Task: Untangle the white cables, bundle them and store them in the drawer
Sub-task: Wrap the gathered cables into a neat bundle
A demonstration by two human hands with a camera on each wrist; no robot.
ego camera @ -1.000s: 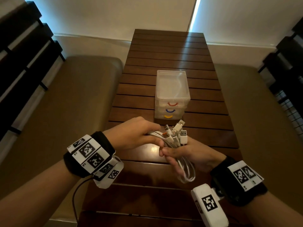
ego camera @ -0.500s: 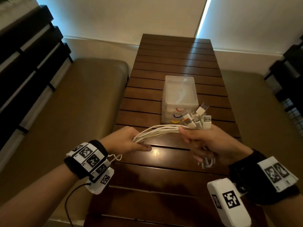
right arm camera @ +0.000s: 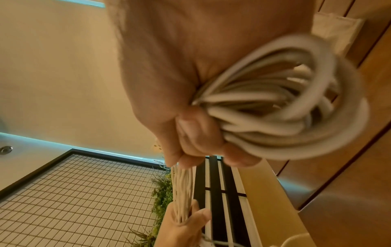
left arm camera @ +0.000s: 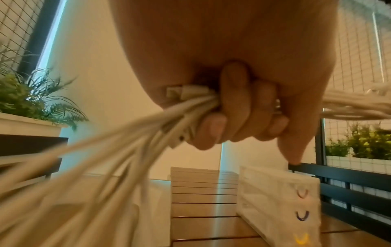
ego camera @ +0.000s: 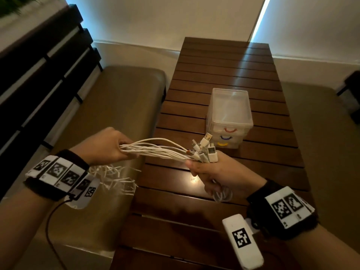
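Observation:
Several white cables [ego camera: 155, 150] stretch between my two hands above the left edge of the wooden table [ego camera: 224, 61]. My right hand [ego camera: 206, 168] grips them just below their plugs [ego camera: 204, 149], and a coil of loops [right arm camera: 275, 103] hangs under its fist. My left hand [ego camera: 109, 147] is curled round the same strands [left arm camera: 148, 133] further left, out over the bench. Loose cable ends [ego camera: 115, 178] trail blurred below the left wrist. The small clear drawer unit [ego camera: 229, 117] stands on the table behind the plugs, with red, blue and yellow handles, all drawers closed.
A tan cushioned bench [ego camera: 109, 106] runs along the table's left side, and another [ego camera: 321, 133] along the right. Dark slatted backrests [ego camera: 39, 71] rise behind the left bench. Planters with green plants [left arm camera: 31, 100] and wire mesh panels show in the wrist views.
My left hand has slid leftward along the cables, away from the right hand, drawing the strands out straight. The right hand has kept its grip by the plugs and moved slightly right.

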